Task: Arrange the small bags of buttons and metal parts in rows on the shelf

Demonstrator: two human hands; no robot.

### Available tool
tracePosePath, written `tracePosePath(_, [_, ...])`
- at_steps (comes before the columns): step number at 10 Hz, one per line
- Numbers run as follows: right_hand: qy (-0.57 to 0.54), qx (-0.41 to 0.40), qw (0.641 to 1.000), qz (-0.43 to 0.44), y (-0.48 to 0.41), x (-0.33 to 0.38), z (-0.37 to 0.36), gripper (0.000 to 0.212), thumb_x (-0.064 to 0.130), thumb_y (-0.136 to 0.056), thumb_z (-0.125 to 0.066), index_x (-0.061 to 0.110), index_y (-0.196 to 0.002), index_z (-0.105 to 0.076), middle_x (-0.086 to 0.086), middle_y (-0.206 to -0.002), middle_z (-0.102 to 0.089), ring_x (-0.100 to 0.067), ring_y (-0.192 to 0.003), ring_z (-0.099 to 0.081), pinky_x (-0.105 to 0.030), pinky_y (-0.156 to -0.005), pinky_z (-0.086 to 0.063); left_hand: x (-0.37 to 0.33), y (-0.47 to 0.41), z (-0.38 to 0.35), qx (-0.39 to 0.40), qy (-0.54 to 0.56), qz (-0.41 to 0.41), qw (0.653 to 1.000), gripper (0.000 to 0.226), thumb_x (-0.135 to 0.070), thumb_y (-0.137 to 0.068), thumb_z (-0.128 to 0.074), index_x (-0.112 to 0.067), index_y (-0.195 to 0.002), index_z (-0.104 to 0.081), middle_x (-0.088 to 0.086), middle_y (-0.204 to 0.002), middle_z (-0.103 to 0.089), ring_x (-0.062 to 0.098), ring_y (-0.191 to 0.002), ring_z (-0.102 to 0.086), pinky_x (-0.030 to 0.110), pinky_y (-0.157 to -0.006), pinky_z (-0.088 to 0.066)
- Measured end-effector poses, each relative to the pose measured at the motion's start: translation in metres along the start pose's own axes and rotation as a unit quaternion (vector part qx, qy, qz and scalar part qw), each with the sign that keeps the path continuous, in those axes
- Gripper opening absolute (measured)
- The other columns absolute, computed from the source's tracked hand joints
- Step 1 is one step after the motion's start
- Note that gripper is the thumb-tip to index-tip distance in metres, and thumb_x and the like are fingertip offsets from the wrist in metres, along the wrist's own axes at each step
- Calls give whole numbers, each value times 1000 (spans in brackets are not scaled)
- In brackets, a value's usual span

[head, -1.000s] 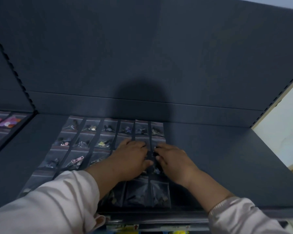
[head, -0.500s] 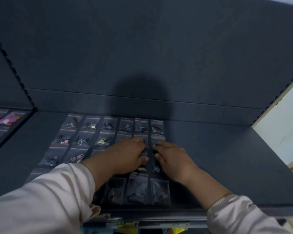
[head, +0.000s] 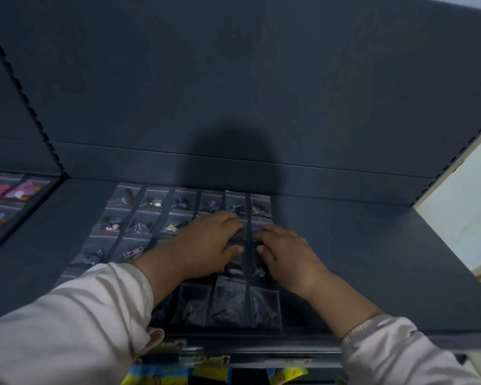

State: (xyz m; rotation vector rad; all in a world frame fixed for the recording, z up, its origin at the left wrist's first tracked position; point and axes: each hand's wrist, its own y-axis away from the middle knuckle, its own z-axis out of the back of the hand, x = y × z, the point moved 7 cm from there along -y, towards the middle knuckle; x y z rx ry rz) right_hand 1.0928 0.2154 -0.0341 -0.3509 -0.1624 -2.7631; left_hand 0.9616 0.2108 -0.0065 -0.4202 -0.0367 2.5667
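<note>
Small bags (head: 156,200): clear plastic, each holding a few dark or metallic pieces. They lie flat on the shelf (head: 358,259) in a grid, six across in the back row, with narrow dark gaps between the columns. The grid occupies the left and middle of the shelf, from just in front of the back panel (head: 233,79) to near the front edge. The contents are mostly too small and dim to name; one bag shows a pink part (head: 134,251), another a yellow part (head: 172,227).

Left hand (head: 208,243): palm down on the middle rows, fingers nearly straight and resting on the bags. Its grip is slack and closes on nothing.

Right hand (head: 289,254): palm down just beside the left hand, over the two rightmost columns. The fingers are arched with their tips on a bag; I cannot tell whether its grip has pinched that bag or only presses it.

Sleeves: a pale left sleeve (head: 67,329) covers the front-left bags; the right sleeve (head: 400,354) is at the shelf's front edge.

Neighbouring shelf (head: 0,245): to the left, it carries bags of pink and red pieces (head: 20,190).

Yellow packets (head: 206,375): hanging below the shelf's front edge.

Pale wall (head: 461,195): beyond the right end of the shelf.
</note>
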Motion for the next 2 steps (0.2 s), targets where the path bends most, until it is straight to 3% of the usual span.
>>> tracePosePath(2, [9, -43, 999, 13, 3, 8, 12, 40, 36, -97, -40, 22, -134, -47, 0, -146, -38, -22, -133, -34, -35, -109, -30, 15, 14, 12, -18, -93, 60, 994, 61, -51, -92, -44, -20, -144, -33, 3, -151, -31, 19, -138, -29, 36, -114, -21])
